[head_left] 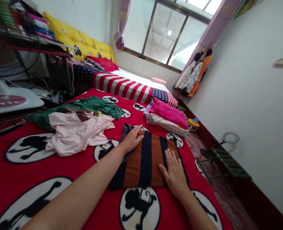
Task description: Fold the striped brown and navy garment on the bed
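A folded garment with brown and dark navy stripes (145,163) lies flat on the red blanket (84,179), which is patterned with black monkey figures in white ovals. My left hand (132,139) rests on the garment's far left corner, where a dark grey edge shows beneath it. Its fingers are stretched out. Flat on the right side of the stripes lies my right hand (175,171), fingers extended and thumb apart. Neither hand grips anything.
Left of the garment is a loose heap of a pale pink cloth (79,132) and a green cloth (95,105). A folded stack topped by a magenta garment (169,111) sits at the far right. A fan (9,95) stands left; a dark green folding chair (227,163) stands right.
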Motion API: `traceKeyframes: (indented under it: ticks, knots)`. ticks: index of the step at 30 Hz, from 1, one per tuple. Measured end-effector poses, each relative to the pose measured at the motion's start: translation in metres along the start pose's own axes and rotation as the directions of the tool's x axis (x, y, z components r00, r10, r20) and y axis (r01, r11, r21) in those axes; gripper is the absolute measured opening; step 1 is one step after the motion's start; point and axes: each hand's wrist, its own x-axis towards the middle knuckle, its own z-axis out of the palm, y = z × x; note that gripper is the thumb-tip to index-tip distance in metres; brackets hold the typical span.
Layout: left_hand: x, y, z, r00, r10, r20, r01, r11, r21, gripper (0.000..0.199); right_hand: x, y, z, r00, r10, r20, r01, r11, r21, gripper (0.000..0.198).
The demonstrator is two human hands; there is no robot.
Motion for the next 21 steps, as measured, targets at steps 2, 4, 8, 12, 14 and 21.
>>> traceKeyframes:
  ticks: [2,4,8,12,14,21]
  knots:
    - [0.0,0.002,0.0,1.0,-0.004,-0.011,0.004,1.0,-0.028,0.056,0.002,0.033,0.001,0.974,0.228,0.016,-0.226,0.971,-0.079,0.067]
    - [0.001,0.002,-0.001,1.0,-0.004,-0.026,0.002,0.998,-0.058,0.056,0.005,0.051,-0.002,0.936,0.353,0.009,-0.347,0.924,-0.16,0.07]
    - [0.002,-0.001,0.001,0.994,-0.012,-0.108,-0.002,0.992,-0.13,0.052,0.017,0.052,-0.012,0.962,0.249,-0.109,-0.265,0.949,-0.172,0.061]
    - [0.007,-0.007,-0.002,0.958,-0.11,-0.265,0.027,0.953,-0.301,0.043,0.029,0.044,-0.023,0.957,0.282,-0.067,-0.262,0.941,0.215,0.042]
    - [0.009,-0.01,-0.008,0.931,-0.137,-0.34,0.021,0.946,-0.322,0.039,0.032,0.04,-0.032,0.939,0.343,-0.011,-0.308,0.856,0.415,0.041]
    - [0.011,-0.02,-0.032,0.801,-0.205,-0.563,0.095,0.971,-0.219,0.031,0.047,0.009,-0.116,0.951,0.293,0.099,-0.227,0.443,0.867,0.053]
